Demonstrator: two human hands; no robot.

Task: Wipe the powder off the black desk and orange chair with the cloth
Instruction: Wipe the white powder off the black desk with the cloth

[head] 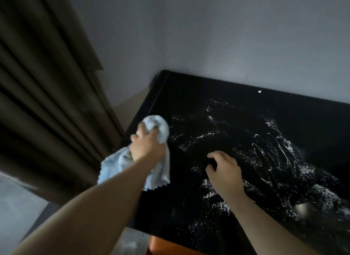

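With the left hand (pixel 148 142), gripping the pale-blue cloth (pixel 117 167) in a tight bunch at the left centre of the frame, over the left edge of the black desk (pixel 198 95); bunched probably to make a thick pad for wiping, with 1 loose corner hanging below the wrist. With the right hand (pixel 224 169), holding nothing: fingers loosely curled, low over the middle of the desk and well apart from the left hand, maybe for support while leaning forward; not possible to tell if touching the surface. Across the centre and lower right of the frame, much white powder (pixel 208 190) on the desk, with finger streaks in it, so judged as hardly begun. Starting from the edge likely to allow 1 long sweep toward the right. At the bottom centre, only a small piece of the orange chair (pixel 170 247) visible under the desk edge; powder on it not possible to see. At left, hanging beside the desk, a brown curtain (pixel 47 103).
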